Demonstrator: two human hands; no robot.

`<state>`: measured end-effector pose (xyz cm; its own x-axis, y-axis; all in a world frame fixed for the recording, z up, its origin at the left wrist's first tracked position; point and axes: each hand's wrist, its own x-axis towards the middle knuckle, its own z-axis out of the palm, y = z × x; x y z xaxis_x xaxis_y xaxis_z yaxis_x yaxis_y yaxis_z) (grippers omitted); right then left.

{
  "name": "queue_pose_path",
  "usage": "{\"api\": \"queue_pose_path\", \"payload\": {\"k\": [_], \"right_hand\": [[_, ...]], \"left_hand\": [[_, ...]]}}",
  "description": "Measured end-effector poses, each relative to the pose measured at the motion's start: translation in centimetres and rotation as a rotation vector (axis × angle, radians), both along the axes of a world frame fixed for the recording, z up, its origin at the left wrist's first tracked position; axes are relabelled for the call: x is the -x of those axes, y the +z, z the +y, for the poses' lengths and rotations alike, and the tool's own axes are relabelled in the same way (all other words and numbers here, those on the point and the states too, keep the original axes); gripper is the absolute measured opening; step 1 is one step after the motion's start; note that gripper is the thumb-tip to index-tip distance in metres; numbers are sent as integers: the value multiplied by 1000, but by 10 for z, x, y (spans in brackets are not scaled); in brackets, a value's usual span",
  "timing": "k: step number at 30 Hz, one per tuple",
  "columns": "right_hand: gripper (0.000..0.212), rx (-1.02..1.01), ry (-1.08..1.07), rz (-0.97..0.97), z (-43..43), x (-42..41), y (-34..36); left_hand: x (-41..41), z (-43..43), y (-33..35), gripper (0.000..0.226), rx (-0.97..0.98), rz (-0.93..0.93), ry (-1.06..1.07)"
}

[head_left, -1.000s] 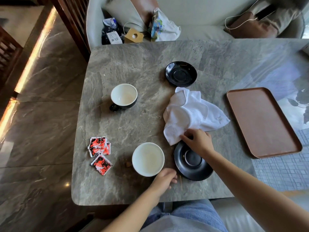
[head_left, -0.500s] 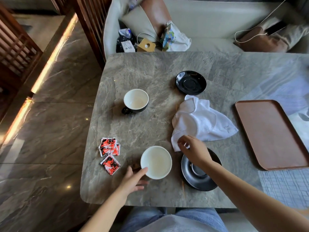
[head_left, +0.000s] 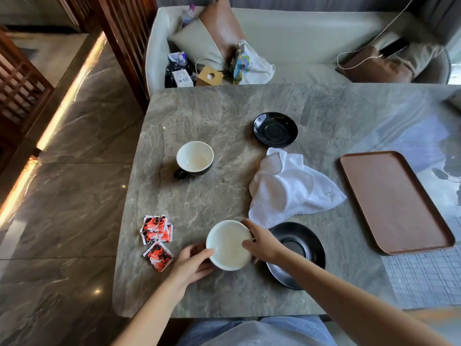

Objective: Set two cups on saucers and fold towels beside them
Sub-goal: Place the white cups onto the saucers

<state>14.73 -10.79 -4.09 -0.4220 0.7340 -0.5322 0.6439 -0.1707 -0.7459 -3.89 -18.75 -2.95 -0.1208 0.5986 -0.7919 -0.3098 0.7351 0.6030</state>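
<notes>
A cup, white inside, stands near the table's front edge. My left hand holds its left side and my right hand grips its right rim. Just right of it lies a black saucer, partly hidden by my right forearm. A crumpled white towel lies behind that saucer. A second cup, black outside with a handle, stands further back on the left. A second black saucer sits behind the towel.
Red sachets lie left of the near cup. A brown tray rests at the right of the marble table. Behind the table is a sofa with cushions, bags and a cable.
My right hand left the near saucer and took the near cup's right rim. My left hand shifted from the cup's front to its left side. The camera tilted up.
</notes>
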Motion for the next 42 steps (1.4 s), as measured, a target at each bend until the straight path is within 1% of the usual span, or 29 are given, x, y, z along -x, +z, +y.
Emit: {"api": "queue_pose_path", "payload": {"k": [3,7,9,11,15,17,20,22,24,26,28,29,34,42], "right_hand": [[35,79,-76,68,3,-10,8],[46,137,-162,138,1,-39,11],[46,130,-201,159,-1,-55,12],[45,112,-234,154,-5,-72,16],[50,83,-292,117,-13,-100,19],[44,72,-302,89,-16,-109,18],[45,69,-327,47,-21,-119,16],[45,61,-342,37,-24,-125,13],[45,60,-368,35,-25,-129,12],[43,59,-380,25,-26,-134,9],[41,56,-373,19,-29,-136,9],[41,58,-368,15,-30,-136,8],[43,33,-347,-3,-32,-139,9],[42,34,-343,-19,-28,-140,10]], "left_hand": [[-5,8,4,21,-37,-32,-33],[-18,20,9,37,-52,-39,-185],[-30,26,12,38,-60,-3,-262],[-45,31,14,35,-83,28,-338],[-71,36,11,29,-133,38,-471],[-81,38,7,26,-174,85,-536],[-90,40,1,27,-237,183,-626],[-96,40,-2,22,-272,233,-663],[-101,41,-6,24,-310,288,-698],[-106,42,-12,28,-345,395,-746],[-106,41,-14,24,-378,492,-780],[-106,41,-14,23,-386,509,-795],[-106,41,-17,27,-380,514,-864],[-108,45,-22,25,-387,508,-883]]}}
